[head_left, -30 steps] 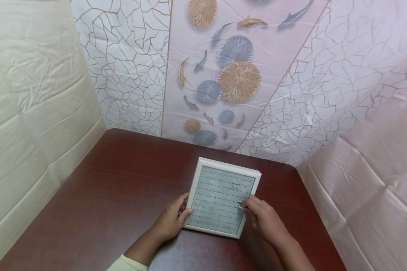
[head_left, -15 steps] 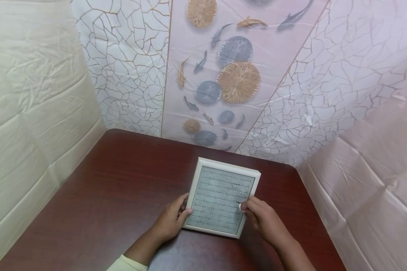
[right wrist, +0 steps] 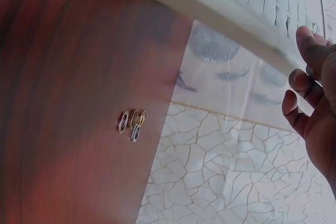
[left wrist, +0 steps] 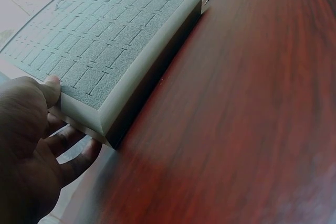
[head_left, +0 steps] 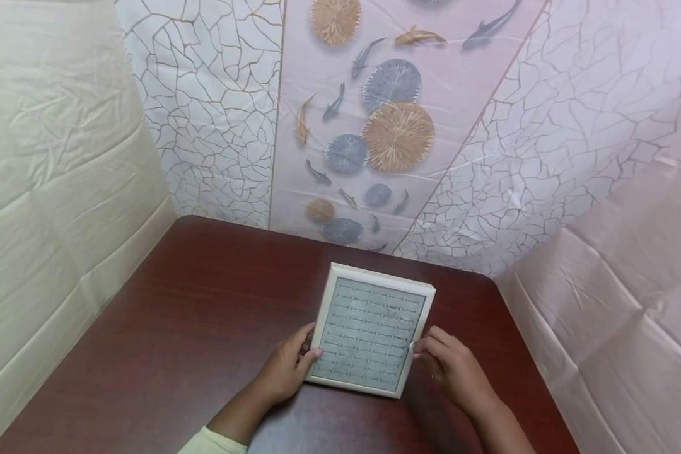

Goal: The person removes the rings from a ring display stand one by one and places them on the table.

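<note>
A ring display tray (head_left: 369, 334) with a white frame and a grey slotted pad stands tilted above the table. My left hand (head_left: 286, 366) grips its lower left side, thumb on the front edge and fingers behind. One ring (head_left: 393, 309) sits in a slot near the tray's upper right. Lower down on that side, a slot gapes dark. Just at the right edge of the frame, my right hand (head_left: 451, 366) pinches a small shiny ring (head_left: 412, 347) between thumb and finger. In the right wrist view, the fingers largely hide that ring.
Several loose rings (right wrist: 131, 121), gold and silver coloured, lie together on the dark red wooden table (head_left: 221, 302), seen in the right wrist view. Patterned cloth (head_left: 221, 113) hangs behind the table, and plain pale cloth (head_left: 51, 157) stands along both sides.
My right hand has drawn slightly to the right, from over the slot to the tray's edge, with the ring at its fingertips. The left hand and tray have stayed nearly still.
</note>
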Motion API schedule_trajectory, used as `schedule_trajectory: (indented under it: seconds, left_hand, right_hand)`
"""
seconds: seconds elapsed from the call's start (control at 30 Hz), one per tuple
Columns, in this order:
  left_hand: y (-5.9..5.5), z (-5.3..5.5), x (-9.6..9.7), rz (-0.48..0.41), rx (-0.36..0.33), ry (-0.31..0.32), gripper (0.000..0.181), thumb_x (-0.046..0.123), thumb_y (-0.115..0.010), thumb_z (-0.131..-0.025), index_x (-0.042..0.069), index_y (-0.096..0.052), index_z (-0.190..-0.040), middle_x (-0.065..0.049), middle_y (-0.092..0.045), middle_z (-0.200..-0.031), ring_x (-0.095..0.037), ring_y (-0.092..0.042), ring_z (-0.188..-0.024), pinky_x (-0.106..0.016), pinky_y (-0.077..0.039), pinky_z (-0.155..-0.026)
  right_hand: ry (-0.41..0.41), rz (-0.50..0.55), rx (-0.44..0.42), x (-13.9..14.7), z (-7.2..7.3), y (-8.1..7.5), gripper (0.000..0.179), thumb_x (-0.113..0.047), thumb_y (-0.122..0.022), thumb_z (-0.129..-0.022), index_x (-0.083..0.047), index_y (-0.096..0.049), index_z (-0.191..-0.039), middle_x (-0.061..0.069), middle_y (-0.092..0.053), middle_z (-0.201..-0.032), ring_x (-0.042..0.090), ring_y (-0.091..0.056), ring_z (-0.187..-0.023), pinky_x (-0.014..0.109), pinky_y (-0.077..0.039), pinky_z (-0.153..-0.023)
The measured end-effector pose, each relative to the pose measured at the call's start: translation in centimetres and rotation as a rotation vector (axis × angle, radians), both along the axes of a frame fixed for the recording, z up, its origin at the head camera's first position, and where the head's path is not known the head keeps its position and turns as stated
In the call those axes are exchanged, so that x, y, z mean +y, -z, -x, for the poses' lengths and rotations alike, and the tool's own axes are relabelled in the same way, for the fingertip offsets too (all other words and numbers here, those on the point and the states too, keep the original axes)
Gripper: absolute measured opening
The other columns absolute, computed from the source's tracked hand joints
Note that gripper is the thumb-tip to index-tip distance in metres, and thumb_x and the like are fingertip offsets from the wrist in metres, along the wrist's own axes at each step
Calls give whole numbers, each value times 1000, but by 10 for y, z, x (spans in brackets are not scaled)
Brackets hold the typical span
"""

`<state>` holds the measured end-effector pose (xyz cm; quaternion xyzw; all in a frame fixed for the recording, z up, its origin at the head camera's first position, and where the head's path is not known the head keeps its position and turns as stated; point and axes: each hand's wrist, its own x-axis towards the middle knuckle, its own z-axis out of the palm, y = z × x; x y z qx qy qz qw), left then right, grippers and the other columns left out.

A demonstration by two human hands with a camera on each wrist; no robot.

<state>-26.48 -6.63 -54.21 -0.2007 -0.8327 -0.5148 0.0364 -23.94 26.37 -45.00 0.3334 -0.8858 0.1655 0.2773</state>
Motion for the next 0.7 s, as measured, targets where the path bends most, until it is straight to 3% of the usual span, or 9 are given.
schedule_trajectory:
  seconds: [0.17, 0.3, 0.43, 0.7]
  left_hand:
    - [-1, 0, 1, 2, 7, -11, 56, 29, -61, -99, 5, -44, -145, 1, -64, -102, -9, -60, -91, -31, -54, -83]
    - [-1, 0, 0, -5, -2, -7, 57, 29, -61, -99, 5, -42, -146, -1, -66, -107, -10, -62, -94, -32, -55, -85]
    - [1, 0, 0, -14, -11, 4, 58, 30, -60, -99, 6, -41, -148, -2, -67, -110, -10, -64, -96, -31, -55, -85]
    - [1, 0, 1, -11, -2, -1, 58, 30, -61, -99, 7, -41, -148, 0, -66, -108, -9, -62, -94, -31, -55, -85]
  right_hand:
    - [7, 19, -38, 9, -3, 1, 18, -5, -81, -79, -17, -70, -87, -10, -53, -84, -2, -45, -68, 5, -36, -60]
    - [30, 40, -107, 15, -7, 3, 15, -6, -78, -83, -17, -71, -87, -11, -51, -83, -4, -48, -64, 4, -39, -57]
    - [48, 64, -145, 22, -8, 7, 25, 2, -81, -77, -18, -71, -87, -10, -51, -81, -5, -53, -64, 5, -43, -57]
    - [217, -20, -231, 35, -9, 20, 25, -1, -84, -73, -22, -71, -77, -15, -46, -74, -3, -41, -62, 13, -37, -54]
